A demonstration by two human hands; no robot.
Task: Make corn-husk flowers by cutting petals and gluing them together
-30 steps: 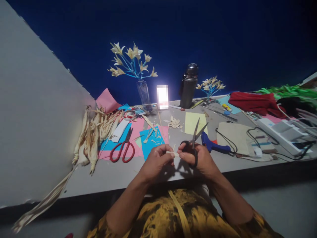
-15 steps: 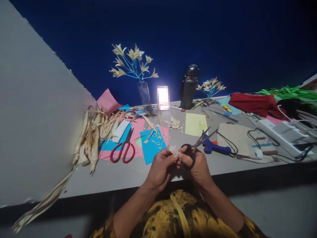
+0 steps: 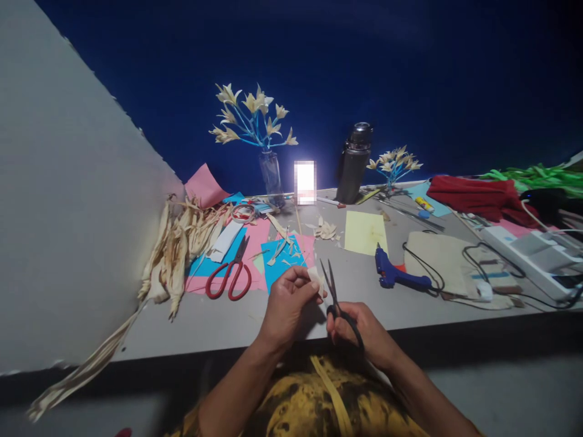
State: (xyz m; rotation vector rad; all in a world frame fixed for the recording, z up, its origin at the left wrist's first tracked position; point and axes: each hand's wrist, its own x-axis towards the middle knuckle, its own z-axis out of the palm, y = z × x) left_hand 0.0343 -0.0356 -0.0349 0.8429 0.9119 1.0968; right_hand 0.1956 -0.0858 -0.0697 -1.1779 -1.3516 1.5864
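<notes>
Between the fingertips of my left hand (image 3: pixel 291 300) is a small pale piece of corn husk (image 3: pixel 316 278). My right hand (image 3: pixel 359 328) grips the black-handled scissors (image 3: pixel 332 285), whose blades point up and stand slightly apart. The blades are just right of the husk piece, and I cannot tell whether they touch it. Behind my hands lie blue paper (image 3: pixel 273 261) strewn with thin husk scraps and a small pile of cut husk pieces (image 3: pixel 325 229). Red-handled scissors (image 3: pixel 230 276) rest on the table to the left.
Dried corn husks (image 3: pixel 170 261) heap up by the left wall. A glass bottle (image 3: pixel 271 179) holds husk flowers, with a dark flask (image 3: pixel 354 164) to its right. On the right are a blue glue gun (image 3: pixel 394 273), a cloth pouch (image 3: pixel 437 261) and a power strip (image 3: pixel 523 255).
My right hand has moved away from the husk piece and lower. The black-handled scissors have swung from pointing right to pointing upward, beside the piece. The view has shifted slightly.
</notes>
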